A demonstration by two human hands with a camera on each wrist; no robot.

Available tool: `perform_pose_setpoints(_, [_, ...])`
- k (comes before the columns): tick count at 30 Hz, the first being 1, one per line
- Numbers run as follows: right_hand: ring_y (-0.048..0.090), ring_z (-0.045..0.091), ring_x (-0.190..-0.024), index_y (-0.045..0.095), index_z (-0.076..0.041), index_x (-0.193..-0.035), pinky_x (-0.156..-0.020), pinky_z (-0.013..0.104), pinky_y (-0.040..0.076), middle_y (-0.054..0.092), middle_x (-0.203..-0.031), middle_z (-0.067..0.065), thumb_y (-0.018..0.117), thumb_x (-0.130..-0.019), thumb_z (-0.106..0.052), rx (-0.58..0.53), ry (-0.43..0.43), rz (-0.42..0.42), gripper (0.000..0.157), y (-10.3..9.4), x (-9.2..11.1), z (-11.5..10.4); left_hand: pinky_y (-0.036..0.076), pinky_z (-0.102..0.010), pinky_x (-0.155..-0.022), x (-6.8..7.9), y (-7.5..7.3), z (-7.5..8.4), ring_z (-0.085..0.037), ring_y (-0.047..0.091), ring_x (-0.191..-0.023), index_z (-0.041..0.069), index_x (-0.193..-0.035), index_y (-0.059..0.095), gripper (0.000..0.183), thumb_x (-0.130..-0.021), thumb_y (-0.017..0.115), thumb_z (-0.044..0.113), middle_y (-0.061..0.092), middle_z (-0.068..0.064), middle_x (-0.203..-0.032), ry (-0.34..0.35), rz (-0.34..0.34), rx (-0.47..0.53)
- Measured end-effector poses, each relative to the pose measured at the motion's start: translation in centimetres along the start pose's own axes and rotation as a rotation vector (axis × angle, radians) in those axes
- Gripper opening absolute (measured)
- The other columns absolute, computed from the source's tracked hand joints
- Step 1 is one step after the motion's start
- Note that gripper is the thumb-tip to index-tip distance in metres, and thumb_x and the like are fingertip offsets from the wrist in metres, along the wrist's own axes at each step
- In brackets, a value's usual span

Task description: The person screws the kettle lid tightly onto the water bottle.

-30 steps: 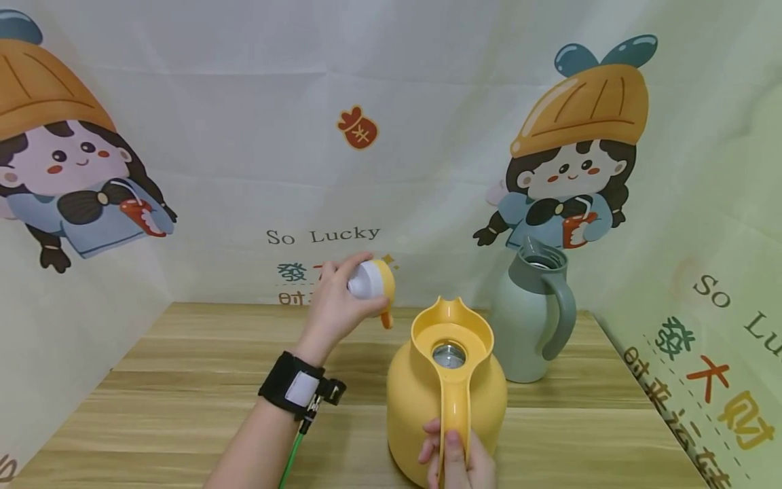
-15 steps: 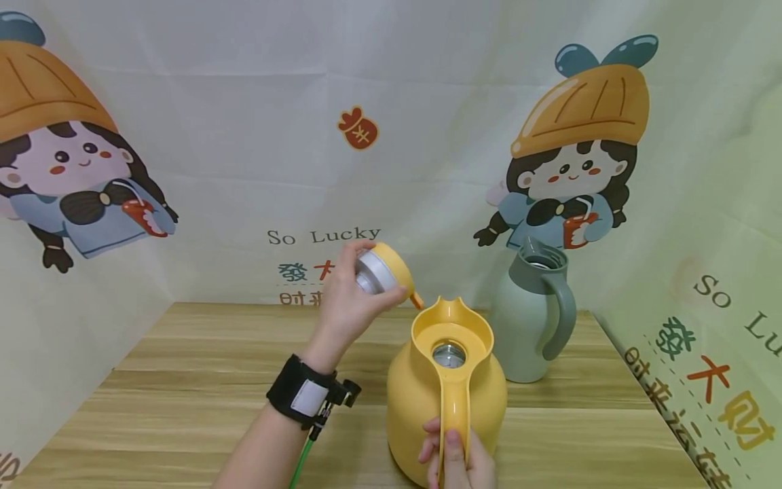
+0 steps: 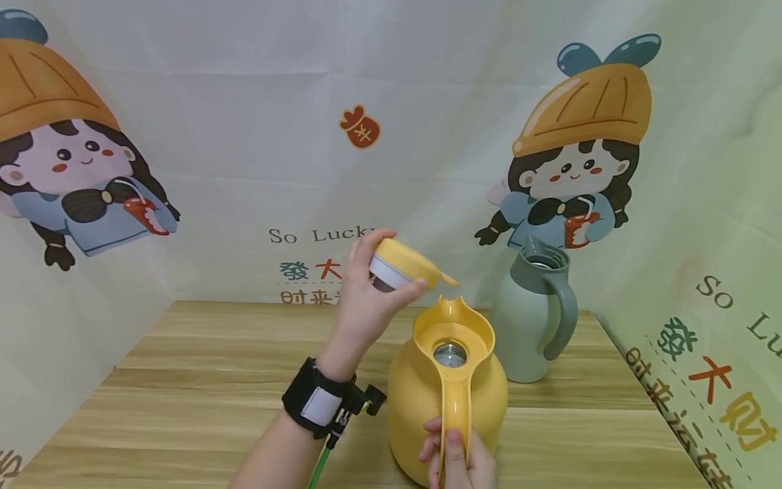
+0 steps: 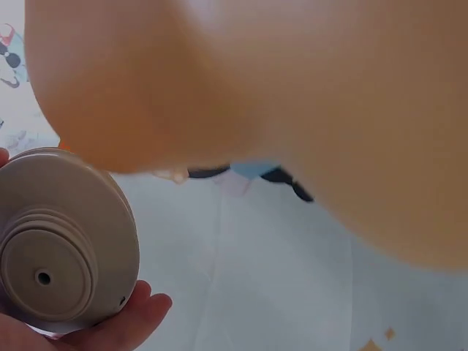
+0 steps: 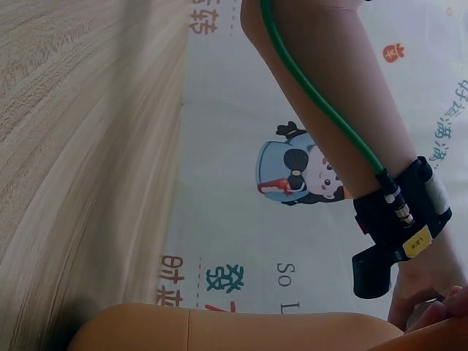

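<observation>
My left hand [image 3: 374, 292] pinches a yellow-topped jug lid [image 3: 406, 263] by its rim, tilted, above and left of the jug's mouth. In the left wrist view the lid's pale grey underside [image 4: 47, 241] shows a stepped plug with a small hole in it. Below stands the yellow thermos jug [image 3: 415, 401], upright on the table, its round neck opening uncovered. My right hand [image 3: 461, 462] grips the jug's handle [image 3: 455, 397] low down, thumb on top. Lid and jug are apart.
A grey-green thermos jug [image 3: 519, 326] stands close behind the yellow one, to the right, with its top uncovered. The wooden table [image 3: 201, 387] ends at a printed cloth backdrop [image 3: 244, 136]. A green cable [image 3: 320, 462] trails from the left wrist camera.
My left hand has moved right and slightly up, bringing the lid closer to the jug. The lid has turned from sideways to yellow side up. The right hand and jug stay put.
</observation>
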State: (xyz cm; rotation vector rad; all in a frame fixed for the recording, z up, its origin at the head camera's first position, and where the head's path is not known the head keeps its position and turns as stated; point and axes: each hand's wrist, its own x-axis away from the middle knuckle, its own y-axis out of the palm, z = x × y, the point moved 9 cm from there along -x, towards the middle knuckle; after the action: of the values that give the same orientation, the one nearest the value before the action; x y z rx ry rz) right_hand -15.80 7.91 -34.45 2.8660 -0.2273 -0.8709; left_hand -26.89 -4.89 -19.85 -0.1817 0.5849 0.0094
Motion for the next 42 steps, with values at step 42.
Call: perform_pose_setpoints(42, [0.038, 0.011, -0.033, 0.054, 0.004, -0.091, -0.028, 0.021, 0.032, 0.051, -0.061, 0.009, 0.025, -0.099, 0.003, 0.017, 0.05, -0.007, 0.03, -0.6, -0.2, 0.5, 0.028, -0.045, -0.098, 4.2, 4.3, 0.1, -0.024, 0.044, -0.111, -0.001, -0.108, 0.04, 0.062, -0.06, 0.08, 0.004, 0.046, -0.014, -0.12, 0.145, -0.137, 0.055])
